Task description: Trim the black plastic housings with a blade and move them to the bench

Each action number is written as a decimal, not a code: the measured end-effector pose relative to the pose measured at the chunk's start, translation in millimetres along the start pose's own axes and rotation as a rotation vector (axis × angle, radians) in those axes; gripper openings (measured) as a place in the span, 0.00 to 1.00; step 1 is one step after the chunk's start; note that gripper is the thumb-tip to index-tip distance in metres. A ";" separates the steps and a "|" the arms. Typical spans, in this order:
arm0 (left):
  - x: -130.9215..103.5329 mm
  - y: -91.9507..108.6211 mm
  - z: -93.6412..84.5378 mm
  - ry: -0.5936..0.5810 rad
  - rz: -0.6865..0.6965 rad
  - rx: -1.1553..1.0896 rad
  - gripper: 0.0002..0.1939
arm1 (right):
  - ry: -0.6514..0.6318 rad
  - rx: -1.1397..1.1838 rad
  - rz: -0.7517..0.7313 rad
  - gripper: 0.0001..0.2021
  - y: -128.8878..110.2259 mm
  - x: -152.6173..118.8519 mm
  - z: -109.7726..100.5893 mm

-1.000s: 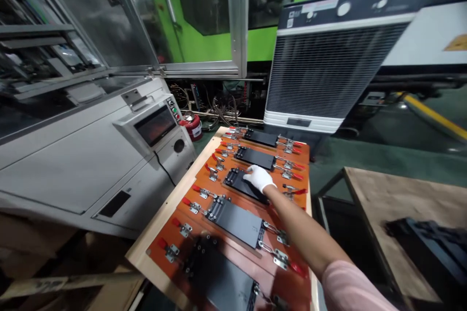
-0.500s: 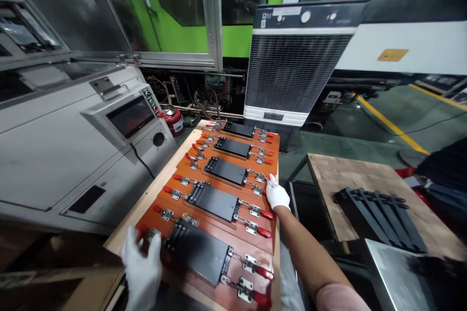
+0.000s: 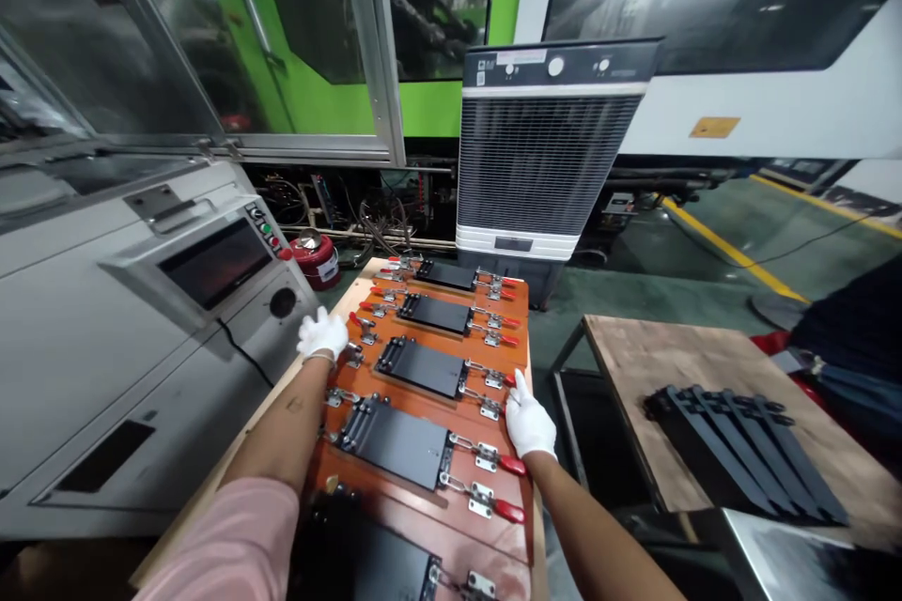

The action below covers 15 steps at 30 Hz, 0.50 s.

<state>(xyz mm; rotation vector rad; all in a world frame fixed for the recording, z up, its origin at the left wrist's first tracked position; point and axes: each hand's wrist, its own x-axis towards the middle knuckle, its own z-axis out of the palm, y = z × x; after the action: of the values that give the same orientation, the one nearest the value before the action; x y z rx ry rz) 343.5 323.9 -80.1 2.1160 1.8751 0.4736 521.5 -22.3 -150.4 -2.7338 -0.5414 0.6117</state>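
Note:
Several flat dark-grey panels (image 3: 427, 366) lie in a row on orange boards, held at both ends by metal toggle clamps with red handles. My left hand (image 3: 322, 335), in a white glove, is over the left edge beside the third panel's clamps, fingers apart. A raised red-handled toggle clamp (image 3: 364, 327) stands just beyond it. My right hand (image 3: 530, 421), also gloved, is at the third panel's right end. Its fingers close round the handle of the nearer toggle clamp (image 3: 491, 408), and that handle is hidden. The nearest panel (image 3: 384, 554) is partly in shadow and cut off below.
An air cooler (image 3: 550, 160) stands behind the wooden-edged bench. On the right, a wooden table (image 3: 634, 347) carries several long dark parts (image 3: 747, 451); a person's dark sleeve (image 3: 860, 329) is beyond. A machine cabinet with a screen (image 3: 215, 263) borders the left side.
My left hand has gone from the nearest panel's left clamps up to the third panel's left side. My right hand stays by the third panel's right clamps. The view has shifted.

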 end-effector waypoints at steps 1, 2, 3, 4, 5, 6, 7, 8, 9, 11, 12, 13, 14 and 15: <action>7.5 -4.6 5.7 -0.019 -0.028 0.025 0.31 | 0.000 -0.006 0.008 0.28 0.5 1.8 1.2; 13.6 -10.0 12.3 -0.036 -0.047 0.049 0.31 | 0.000 -0.013 0.015 0.28 1.1 3.5 2.5; 18.3 -15.8 19.4 -0.052 -0.058 0.073 0.30 | -0.001 -0.020 0.023 0.28 1.8 5.0 3.7; 21.6 -21.2 26.5 -0.064 -0.062 0.095 0.30 | -0.003 -0.028 0.029 0.28 2.3 6.2 4.7; 23.6 -25.6 33.1 -0.074 -0.064 0.115 0.30 | -0.005 -0.036 0.034 0.28 2.6 7.1 5.5; 24.5 -28.8 38.5 -0.081 -0.066 0.132 0.30 | -0.008 -0.044 0.038 0.28 2.6 7.6 5.9; 24.6 -30.5 42.5 -0.083 -0.074 0.147 0.31 | -0.010 -0.051 0.039 0.28 2.3 7.6 5.8; 24.0 -30.9 44.8 -0.061 -0.067 0.163 0.32 | -0.012 -0.056 0.039 0.28 1.7 7.3 5.4; 23.1 -30.1 45.6 -0.011 -0.029 0.179 0.34 | -0.014 -0.060 0.038 0.27 0.8 6.7 4.6; 21.2 -26.6 44.0 0.099 0.182 0.223 0.35 | -0.014 -0.060 0.036 0.27 -1.3 5.0 2.6; 20.7 -24.7 42.4 0.125 0.347 0.248 0.34 | -0.013 -0.058 0.034 0.27 -2.1 4.2 1.7; 20.4 -22.9 40.9 0.117 0.520 0.269 0.33 | -0.012 -0.054 0.033 0.27 -2.8 3.5 1.0; 20.3 -21.5 39.5 0.082 0.668 0.281 0.31 | -0.011 -0.050 0.032 0.27 -3.0 3.0 0.6; 20.2 -20.2 38.6 0.034 0.766 0.283 0.30 | -0.009 -0.046 0.031 0.28 -3.0 2.8 0.5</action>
<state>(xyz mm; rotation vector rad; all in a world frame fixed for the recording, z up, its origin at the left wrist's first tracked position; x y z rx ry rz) 343.5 346.9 -122.3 3.0058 1.1241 0.4024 522.8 -18.4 -150.8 -2.7892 -0.5227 0.6266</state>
